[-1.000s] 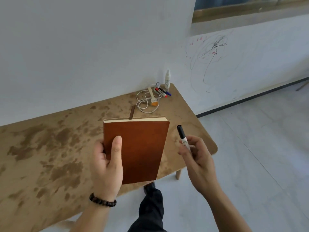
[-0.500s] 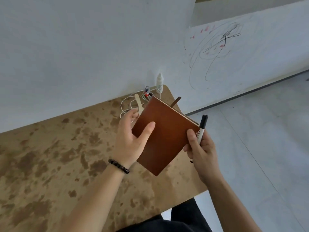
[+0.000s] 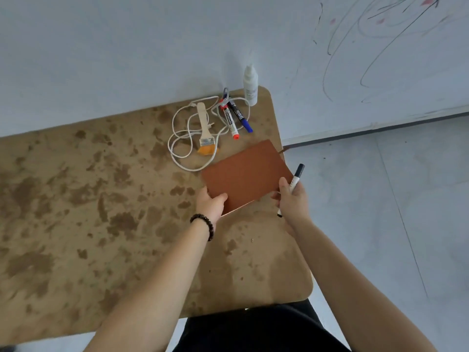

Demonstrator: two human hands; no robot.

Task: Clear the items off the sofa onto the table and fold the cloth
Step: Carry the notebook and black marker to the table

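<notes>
The brown notebook [image 3: 245,174] sits at the right edge of the surface [image 3: 101,199], flat or nearly so. Whether it fully rests there I cannot tell. Its far right corner reaches the rim, so a careless release could tip it to the floor.

The left hand [image 3: 209,205] pinches the near left corner, thumb on the cover and fingers tucked beneath. The right hand [image 3: 291,201] does two jobs: its thumb presses on the near right edge while its fingers curl round a black-capped marker [image 3: 297,174]. That split hold looks like the weak point, since the marker could slip out.

Just beyond lie a white cable [image 3: 177,138], a brush [image 3: 205,133], two markers [image 3: 232,120] and a white bottle [image 3: 250,85].
</notes>
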